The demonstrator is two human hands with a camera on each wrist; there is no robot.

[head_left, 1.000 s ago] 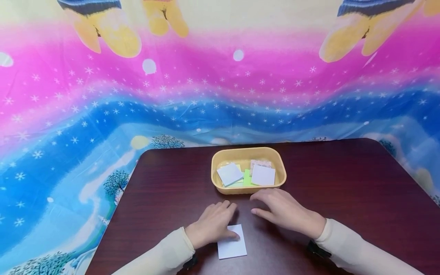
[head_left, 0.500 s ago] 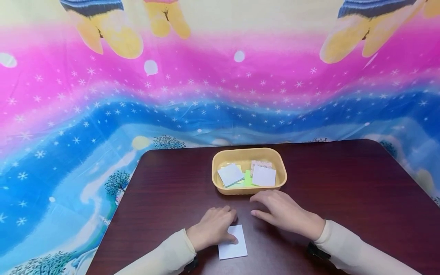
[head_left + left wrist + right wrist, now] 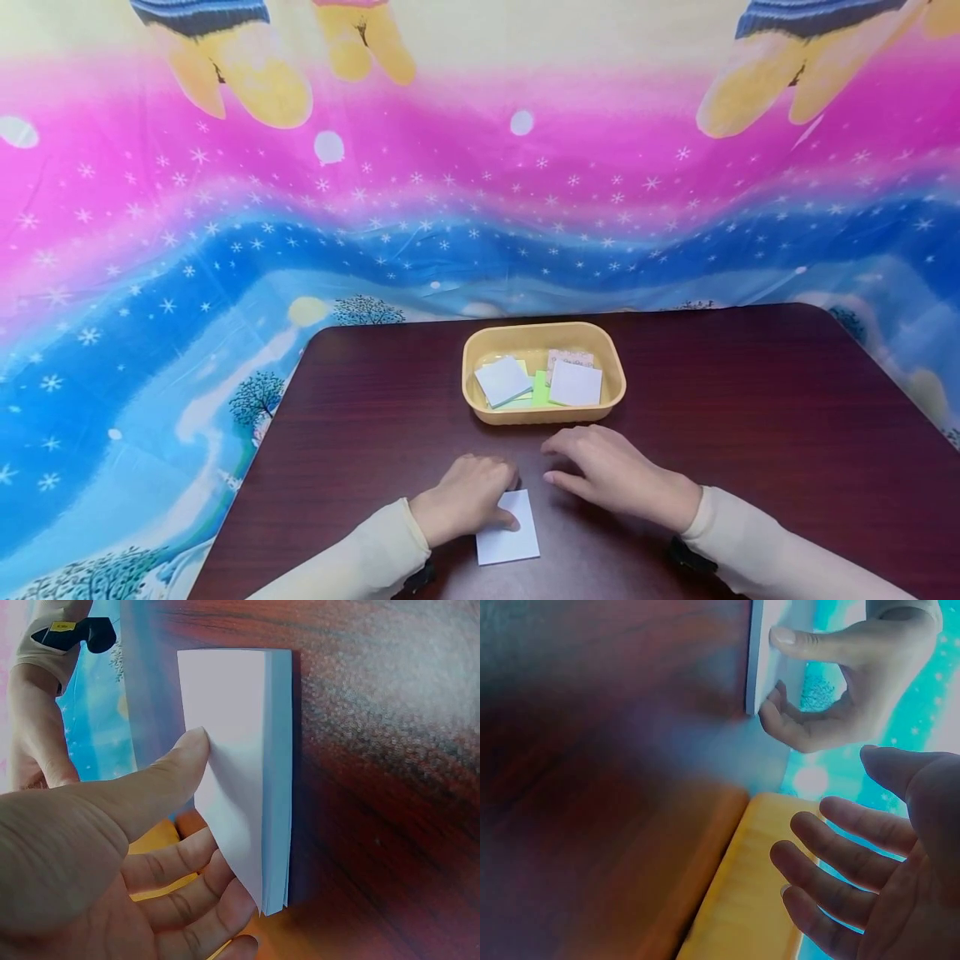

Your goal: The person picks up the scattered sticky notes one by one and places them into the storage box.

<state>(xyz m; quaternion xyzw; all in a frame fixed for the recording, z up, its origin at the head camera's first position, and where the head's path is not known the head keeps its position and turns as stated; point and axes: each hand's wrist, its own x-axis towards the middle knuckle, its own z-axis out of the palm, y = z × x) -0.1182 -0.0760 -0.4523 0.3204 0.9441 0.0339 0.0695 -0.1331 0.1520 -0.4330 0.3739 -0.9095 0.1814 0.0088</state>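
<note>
A white note pad (image 3: 516,542) lies flat on the dark table in the head view, near the person. My left hand (image 3: 467,498) holds it at its left and far side. In the left wrist view the thumb (image 3: 187,750) presses the top sheet of the note pad (image 3: 232,697), and the fingers curl at its edge. My right hand (image 3: 618,473) hovers to the right, fingers relaxed and holding nothing. Its spread fingers (image 3: 847,847) show in the right wrist view.
A yellow plastic basket (image 3: 540,414) stands beyond the hands. Inside are several note pads: white ones (image 3: 575,383), a green one (image 3: 540,388) and a pink patterned one (image 3: 570,357). A printed cloth (image 3: 480,167) hangs behind the table (image 3: 750,400).
My left hand's fingers have drawn in and curled against the note pad's far edge. The right hand has shifted slightly toward the person. The note pad and basket stay in place.
</note>
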